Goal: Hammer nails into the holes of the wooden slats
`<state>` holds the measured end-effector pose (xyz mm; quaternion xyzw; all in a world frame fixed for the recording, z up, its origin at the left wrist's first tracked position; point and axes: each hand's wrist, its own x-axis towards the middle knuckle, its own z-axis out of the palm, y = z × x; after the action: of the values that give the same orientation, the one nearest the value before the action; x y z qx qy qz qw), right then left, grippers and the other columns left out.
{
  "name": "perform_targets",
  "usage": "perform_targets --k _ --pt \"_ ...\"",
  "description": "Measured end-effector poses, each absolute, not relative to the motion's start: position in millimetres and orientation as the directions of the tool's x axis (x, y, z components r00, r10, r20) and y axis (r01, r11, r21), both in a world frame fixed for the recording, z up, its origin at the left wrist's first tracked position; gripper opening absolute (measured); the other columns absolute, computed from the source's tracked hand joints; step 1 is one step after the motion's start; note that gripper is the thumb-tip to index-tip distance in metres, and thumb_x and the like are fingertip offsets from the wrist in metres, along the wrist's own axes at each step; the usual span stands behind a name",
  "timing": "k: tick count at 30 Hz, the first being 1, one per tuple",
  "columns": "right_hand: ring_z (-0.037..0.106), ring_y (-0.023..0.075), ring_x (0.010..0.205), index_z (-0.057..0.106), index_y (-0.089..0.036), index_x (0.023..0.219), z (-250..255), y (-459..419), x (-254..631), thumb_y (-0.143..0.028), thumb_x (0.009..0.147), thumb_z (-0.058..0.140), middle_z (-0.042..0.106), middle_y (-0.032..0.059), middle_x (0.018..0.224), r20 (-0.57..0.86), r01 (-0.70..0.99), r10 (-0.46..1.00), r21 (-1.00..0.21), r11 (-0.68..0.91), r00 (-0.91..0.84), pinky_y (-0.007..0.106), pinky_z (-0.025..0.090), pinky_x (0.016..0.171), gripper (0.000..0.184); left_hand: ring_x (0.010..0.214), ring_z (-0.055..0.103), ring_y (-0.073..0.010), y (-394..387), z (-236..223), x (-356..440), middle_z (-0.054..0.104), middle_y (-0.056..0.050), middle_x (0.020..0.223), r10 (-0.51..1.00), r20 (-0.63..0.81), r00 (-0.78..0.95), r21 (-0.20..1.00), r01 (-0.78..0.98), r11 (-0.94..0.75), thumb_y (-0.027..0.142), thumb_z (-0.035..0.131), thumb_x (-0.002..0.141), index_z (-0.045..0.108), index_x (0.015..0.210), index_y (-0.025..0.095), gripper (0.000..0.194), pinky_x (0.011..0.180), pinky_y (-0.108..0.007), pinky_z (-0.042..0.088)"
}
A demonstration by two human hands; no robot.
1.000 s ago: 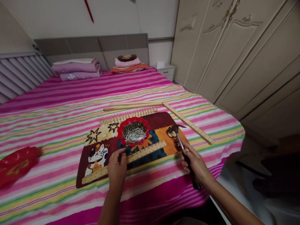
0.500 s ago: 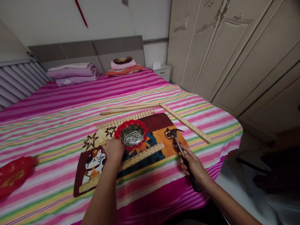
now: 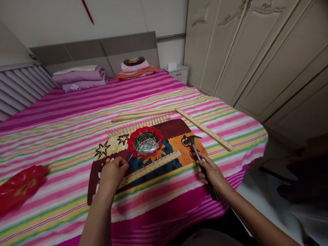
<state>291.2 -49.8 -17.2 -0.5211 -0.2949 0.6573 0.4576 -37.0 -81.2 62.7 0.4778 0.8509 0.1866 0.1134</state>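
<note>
My left hand [image 3: 114, 172] is closed in a pinch on a thin nail [image 3: 130, 158], just left of a red scalloped bowl [image 3: 130, 140] full of loose nails [image 3: 146, 143]. Below the bowl lies a wooden strip [image 3: 151, 166] with rows of holes; several nails stand up along its right part. The strip's left end is hidden behind my left hand. My right hand [image 3: 210, 172] is wrapped round the black handle of a claw hammer [image 3: 196, 150], whose head is over the orange part of a patterned mat [image 3: 176, 128].
Behind the bowl lies a wooden strip bristling with nails [image 3: 138, 126]. Further back are plain strips [image 3: 146, 114], and a holed strip [image 3: 205, 129] slants at the right. A red tray-like thing [image 3: 20, 188] lies at the left on the striped bedspread [image 3: 64, 177].
My left hand has drawn back from the bowl's edge, down and left, with a nail in its fingers. My right hand still holds the hammer in nearly the same place.
</note>
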Motion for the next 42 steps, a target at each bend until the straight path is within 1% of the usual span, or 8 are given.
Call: perform_targets --k 5,9,12,15,20,25,37,42 --pt "0.036 0.006 0.036 0.048 -0.024 0.128 -16 -50 290 -0.037 0.069 0.064 0.049 -0.0092 0.052 -0.402 -0.293 0.915 -0.87 -0.396 -0.04 0.014 0.024 0.031 0.062 0.051 0.049 -0.0133 -104 48 -39 0.054 0.005 0.048 0.864 -0.222 -0.452 0.472 0.726 0.5 0.031 0.053 0.062 0.055 0.055 0.023 0.01 0.053 -0.023 0.032" --pt "0.037 0.0066 0.036 0.048 -0.025 0.129 -17 -50 290 -0.037 0.07 0.063 0.048 -0.0088 0.053 -0.402 -0.259 0.915 -0.882 -0.394 -0.024 0.014 0.025 0.031 0.062 0.057 0.051 -0.0128 -109 50 -30 0.058 0.005 0.057 0.869 -0.299 -0.395 0.423 0.761 0.492 0.031 0.051 0.069 0.06 0.068 0.023 0.012 0.056 -0.023 0.033" --pt "0.038 0.0067 0.036 0.049 -0.025 0.129 -17 -50 290 -0.036 0.07 0.062 0.048 -0.0085 0.053 -0.401 -0.257 0.915 -0.882 -0.395 -0.03 0.014 0.025 0.031 0.061 0.058 0.051 -0.0126 -106 53 -25 0.056 0.004 0.056 0.868 -0.33 -0.37 0.378 0.791 0.481 0.027 0.049 0.073 0.06 0.07 0.022 0.012 0.057 -0.022 0.033" --pt "0.037 0.0066 0.036 0.048 -0.026 0.129 -17 -50 290 -0.036 0.071 0.062 0.048 -0.0086 0.051 -0.397 -0.26 0.917 -0.882 -0.392 -0.037 0.014 0.025 0.031 0.061 0.058 0.051 -0.0125 -103 56 -21 0.057 0.004 0.057 0.863 -0.333 -0.38 0.298 0.826 0.479 0.024 0.049 0.074 0.059 0.07 0.022 0.011 0.057 -0.022 0.033" --pt "0.037 0.0067 0.036 0.047 -0.026 0.131 -17 -50 290 -0.036 0.071 0.062 0.049 -0.0086 0.051 -0.404 -0.259 0.914 -0.879 -0.399 -0.036 0.014 0.024 0.031 0.063 0.064 0.055 -0.0136 -95 61 -16 0.064 0.0 0.069 0.894 -0.263 -0.362 0.148 0.901 0.408 0.021 0.048 0.075 0.06 0.068 0.021 0.014 0.06 -0.023 0.033" --pt "0.037 0.0065 0.036 0.048 -0.025 0.131 -17 -51 291 -0.035 0.072 0.061 0.048 -0.0086 0.051 -0.393 -0.271 0.919 -0.88 -0.389 -0.041 0.014 0.024 0.031 0.061 0.068 0.058 -0.0159 -87 67 -13 0.067 -0.003 0.072 0.896 -0.284 -0.341 0.038 0.93 0.366 0.021 0.049 0.075 0.063 0.07 0.021 0.015 0.06 -0.025 0.033" --pt "0.036 0.0065 0.036 0.047 -0.025 0.132 -17 -51 291 -0.037 0.071 0.062 0.048 -0.0088 0.051 -0.391 -0.256 0.92 -0.886 -0.386 -0.033 0.014 0.024 0.032 0.063 0.072 0.061 -0.018 -79 72 -8 0.07 -0.005 0.077 0.885 -0.334 -0.325 -0.021 0.941 0.338 0.02 0.047 0.075 0.066 0.076 0.02 0.019 0.061 -0.026 0.035" --pt "0.036 0.0065 0.036 0.046 -0.025 0.133 -17 -50 291 -0.036 0.071 0.061 0.048 -0.0088 0.051 -0.401 -0.251 0.915 -0.883 -0.396 -0.032 0.014 0.024 0.031 0.065 0.077 0.063 -0.0199 -78 75 -7 0.071 -0.008 0.081 0.872 -0.368 -0.323 -0.069 0.945 0.321 0.02 0.047 0.075 0.068 0.078 0.019 0.021 0.062 -0.026 0.036"
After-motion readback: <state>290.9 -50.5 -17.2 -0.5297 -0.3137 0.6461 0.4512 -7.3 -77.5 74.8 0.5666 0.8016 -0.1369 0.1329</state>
